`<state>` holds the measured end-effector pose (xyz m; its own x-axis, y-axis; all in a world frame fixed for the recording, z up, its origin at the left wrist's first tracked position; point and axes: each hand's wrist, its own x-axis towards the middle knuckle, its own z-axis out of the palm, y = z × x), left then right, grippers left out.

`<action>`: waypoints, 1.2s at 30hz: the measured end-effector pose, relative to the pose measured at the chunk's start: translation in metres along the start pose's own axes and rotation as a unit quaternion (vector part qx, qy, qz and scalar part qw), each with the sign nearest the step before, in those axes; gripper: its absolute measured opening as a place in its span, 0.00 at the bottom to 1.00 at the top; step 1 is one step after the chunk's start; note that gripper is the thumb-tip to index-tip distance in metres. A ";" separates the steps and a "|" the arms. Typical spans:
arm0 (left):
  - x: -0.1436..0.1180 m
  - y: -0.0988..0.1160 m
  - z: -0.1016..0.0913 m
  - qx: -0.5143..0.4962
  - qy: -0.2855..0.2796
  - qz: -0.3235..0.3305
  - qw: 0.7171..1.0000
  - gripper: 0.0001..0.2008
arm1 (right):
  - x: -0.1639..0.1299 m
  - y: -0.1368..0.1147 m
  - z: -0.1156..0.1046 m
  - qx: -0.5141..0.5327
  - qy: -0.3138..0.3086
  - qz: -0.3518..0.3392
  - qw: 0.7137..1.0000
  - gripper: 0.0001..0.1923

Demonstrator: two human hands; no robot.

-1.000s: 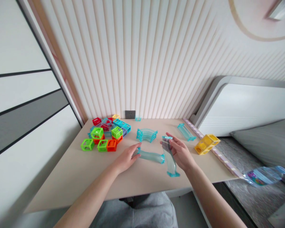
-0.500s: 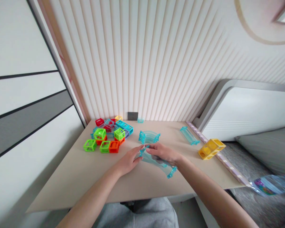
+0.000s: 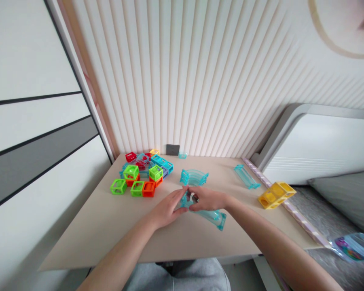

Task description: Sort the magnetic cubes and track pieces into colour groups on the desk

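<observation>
At frame centre I hold my left hand (image 3: 166,210) and right hand (image 3: 208,199) together, each grip pinched on clear blue curved track pieces (image 3: 210,213) low over the tabletop (image 3: 109,226). The joining looks barely begun: another curved stack (image 3: 194,177), a straight piece (image 3: 246,177) and the cubes (image 3: 139,178) lie unused.

Cubes (image 3: 141,176) lie left of the curved track stack (image 3: 194,177), on the table (image 3: 109,226)

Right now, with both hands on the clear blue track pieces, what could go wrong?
The left hand and right hand meet at one end of the curved track; its far end is unsupported and might swing or come apart. The yellow block sits near the table edge and could be knocked off.
</observation>
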<state>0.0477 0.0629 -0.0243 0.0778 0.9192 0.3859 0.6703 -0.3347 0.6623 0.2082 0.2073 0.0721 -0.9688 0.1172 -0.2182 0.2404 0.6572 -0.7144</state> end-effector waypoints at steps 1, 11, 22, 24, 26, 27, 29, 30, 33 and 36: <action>0.001 0.001 -0.002 -0.001 0.005 0.003 1.000 0.31 | 0.000 0.000 -0.002 0.005 -0.015 -0.006 1.000 0.18; 0.005 0.010 -0.004 0.036 0.069 0.011 0.997 0.24 | -0.018 0.008 -0.008 -0.114 0.025 -0.001 0.993 0.43; 0.011 0.000 0.004 0.008 0.084 -0.031 0.996 0.26 | -0.047 0.026 0.018 -0.314 0.152 -0.044 0.936 0.18; 0.010 -0.002 0.005 -0.007 0.069 -0.042 0.997 0.29 | -0.050 0.033 0.023 -0.306 0.170 -0.043 0.936 0.19; 0.009 -0.003 0.006 -0.022 0.051 -0.052 0.997 0.32 | -0.055 0.038 0.027 -0.296 0.187 -0.041 0.936 0.19; 0.008 -0.003 0.006 -0.029 0.042 -0.054 0.997 0.32 | -0.057 0.040 0.030 -0.288 0.193 -0.041 0.937 0.19; 0.008 -0.002 0.006 -0.039 0.027 -0.058 0.997 0.32 | -0.061 0.043 0.033 -0.272 0.197 -0.039 0.941 0.19; 0.008 -0.002 0.006 -0.043 0.021 -0.059 0.997 0.31 | -0.062 0.044 0.035 -0.263 0.196 -0.037 0.944 0.19; 0.009 -0.001 0.006 -0.049 0.010 -0.065 0.997 0.29 | -0.063 0.044 0.036 -0.243 0.183 -0.028 0.952 0.19; 0.009 -0.001 0.006 -0.054 0.007 -0.071 0.996 0.28 | -0.060 0.043 0.036 -0.230 0.176 -0.026 0.957 0.19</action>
<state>0.0519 0.0726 -0.0249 -0.0227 0.9564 0.2912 0.5905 -0.2222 0.7759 0.2792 0.2020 0.0306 -0.9580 0.2668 0.1050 0.2191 0.9175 -0.3320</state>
